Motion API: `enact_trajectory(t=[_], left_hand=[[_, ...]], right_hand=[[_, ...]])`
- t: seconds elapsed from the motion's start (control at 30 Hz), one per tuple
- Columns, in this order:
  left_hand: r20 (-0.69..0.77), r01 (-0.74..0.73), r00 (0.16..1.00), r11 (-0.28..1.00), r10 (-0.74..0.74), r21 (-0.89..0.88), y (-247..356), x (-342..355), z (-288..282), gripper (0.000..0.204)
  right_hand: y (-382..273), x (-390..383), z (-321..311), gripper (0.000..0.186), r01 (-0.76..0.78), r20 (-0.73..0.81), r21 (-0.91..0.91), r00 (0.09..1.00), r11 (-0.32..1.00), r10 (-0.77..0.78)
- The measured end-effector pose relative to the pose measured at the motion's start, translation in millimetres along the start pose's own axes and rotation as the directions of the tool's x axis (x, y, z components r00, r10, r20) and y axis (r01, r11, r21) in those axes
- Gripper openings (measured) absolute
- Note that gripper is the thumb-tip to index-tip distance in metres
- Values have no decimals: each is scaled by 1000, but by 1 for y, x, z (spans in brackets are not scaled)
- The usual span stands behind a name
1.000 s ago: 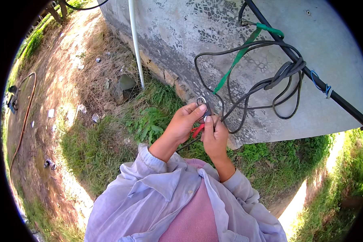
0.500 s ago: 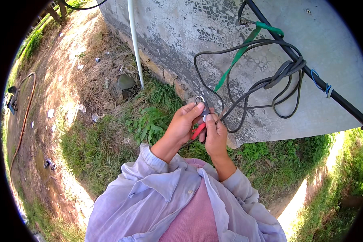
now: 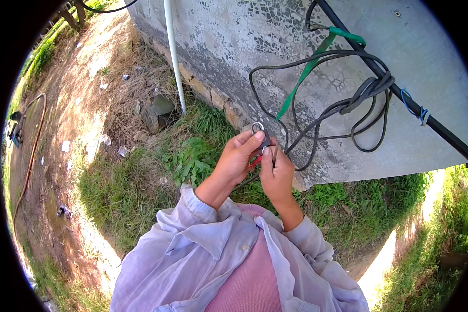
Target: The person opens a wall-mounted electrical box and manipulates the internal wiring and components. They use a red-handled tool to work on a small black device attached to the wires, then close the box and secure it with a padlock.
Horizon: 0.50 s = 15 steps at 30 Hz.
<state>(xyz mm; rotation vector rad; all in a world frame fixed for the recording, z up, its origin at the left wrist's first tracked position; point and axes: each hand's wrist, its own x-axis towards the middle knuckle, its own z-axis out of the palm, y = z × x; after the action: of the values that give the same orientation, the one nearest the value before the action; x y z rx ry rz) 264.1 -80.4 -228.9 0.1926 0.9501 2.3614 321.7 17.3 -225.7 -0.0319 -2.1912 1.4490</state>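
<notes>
Weathered gray wall [image 3: 218, 41], slanting black pole [image 3: 444, 136], blue cord [image 3: 412, 110] tied round it, white pipe [image 3: 173, 57] with lower end at grass [image 3: 205, 122], dark stone [image 3: 163, 105], brown hose [image 3: 32, 156] on dirt [image 3: 57, 179].

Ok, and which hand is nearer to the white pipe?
Left. In the picture, the left hand is below and right of the white pipe; the right hand is farther right, beyond the left hand.
</notes>
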Motion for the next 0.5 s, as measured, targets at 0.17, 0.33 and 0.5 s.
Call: enact_trajectory(t=[0.17, 0.33, 0.5], left_hand=[[-21, 11, 1000, 1000, -11, -14, -3, 0, 0, 21], [-28, -23, 999, 1000, 23, 0, -6, 0, 2, 19], [-64, -6, 998, 1000, 7, 17, -9, 2, -4, 18]], right_hand=[[1, -1, 0, 20, 91, -52, -152, 994, 984, -100], [6, -2, 0, 17, 132, -76, -251, 985, 959, -156], [9, -2, 1, 20, -88, -7, 12, 996, 996, 88]])
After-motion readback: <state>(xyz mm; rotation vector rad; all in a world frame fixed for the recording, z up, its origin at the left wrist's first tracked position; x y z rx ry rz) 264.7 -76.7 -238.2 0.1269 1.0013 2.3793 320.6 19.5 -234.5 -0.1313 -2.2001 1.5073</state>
